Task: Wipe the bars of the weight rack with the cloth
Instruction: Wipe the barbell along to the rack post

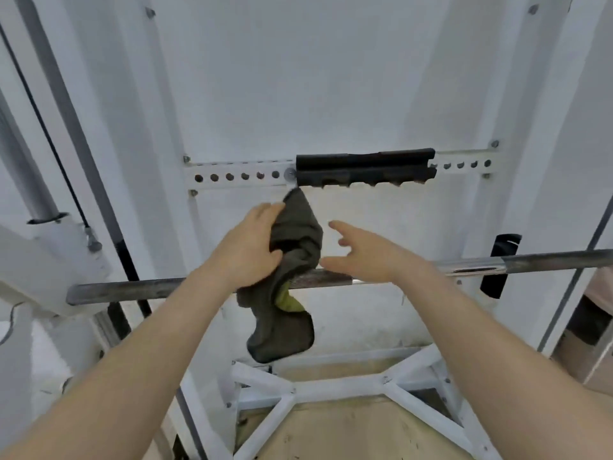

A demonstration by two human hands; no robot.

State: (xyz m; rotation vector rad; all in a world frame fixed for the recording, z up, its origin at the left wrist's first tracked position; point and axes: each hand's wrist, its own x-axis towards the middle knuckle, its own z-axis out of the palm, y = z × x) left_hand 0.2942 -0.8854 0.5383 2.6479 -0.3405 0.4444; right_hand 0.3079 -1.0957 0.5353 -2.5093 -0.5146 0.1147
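Gripping a dark olive cloth (296, 232) bunched in the left hand (247, 247), a person holds it across the horizontal steel bar (132, 289) | right hand (368, 252) just beside the cloth, fingers spread, holding nothing | behind: black bracket (365, 167) on the white rack's perforated strip (237, 176).

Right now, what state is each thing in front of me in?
cloth, bunched, hanging down.
left hand, grips the cloth.
right hand, open, empty, beside the cloth.
bar, horizontal, crossed in front by the cloth.
black pad, mounted on the perforated rail.
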